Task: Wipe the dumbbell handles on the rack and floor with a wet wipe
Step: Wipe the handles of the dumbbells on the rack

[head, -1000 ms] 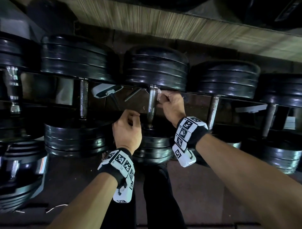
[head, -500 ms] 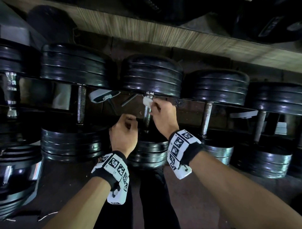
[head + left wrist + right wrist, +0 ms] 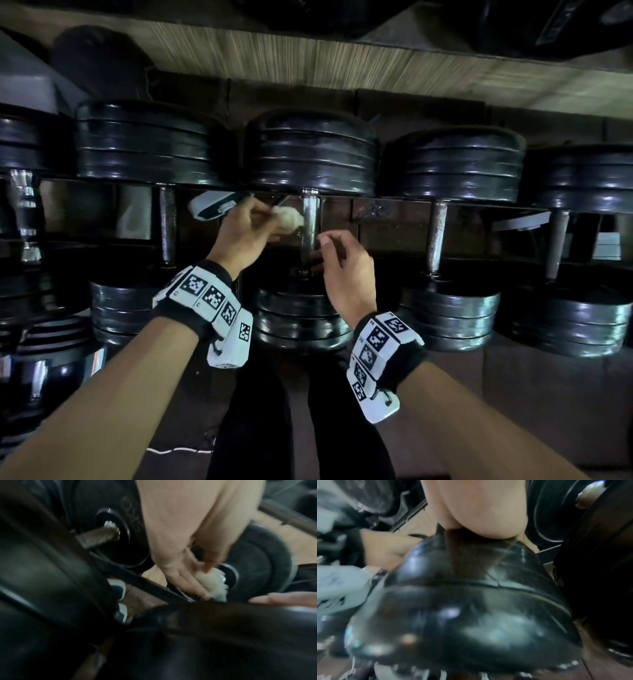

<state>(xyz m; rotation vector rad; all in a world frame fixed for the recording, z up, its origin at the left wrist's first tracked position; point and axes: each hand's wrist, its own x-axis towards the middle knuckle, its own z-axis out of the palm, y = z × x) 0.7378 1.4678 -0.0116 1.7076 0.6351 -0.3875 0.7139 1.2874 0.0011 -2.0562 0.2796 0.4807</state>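
Observation:
Black plate dumbbells lie in a row on the rack, handles pointing toward me. My left hand point(image 3: 270, 216) pinches a crumpled white wet wipe point(image 3: 289, 219) just left of the central dumbbell's steel handle point(image 3: 310, 219), touching or nearly touching it. In the left wrist view the wet wipe point(image 3: 212, 586) sits at the fingertips of my left hand point(image 3: 193, 582), by the handle's collar. My right hand point(image 3: 325, 246) hovers at the handle's lower right, fingers loosely curled and holding nothing. The right wrist view is blurred and filled by the dumbbell's near weight point(image 3: 471, 601).
Neighbouring dumbbell handles stand left point(image 3: 168, 226) and right point(image 3: 436, 236) of the central one. A wooden shelf point(image 3: 342, 58) runs overhead. A white and dark object point(image 3: 212, 207) lies behind my left hand. My legs in black trousers point(image 3: 257, 411) are below.
The wipe has passed from my right hand to my left. The left hand rose to the handle's upper left; the right hand dropped away from the handle top and loosened.

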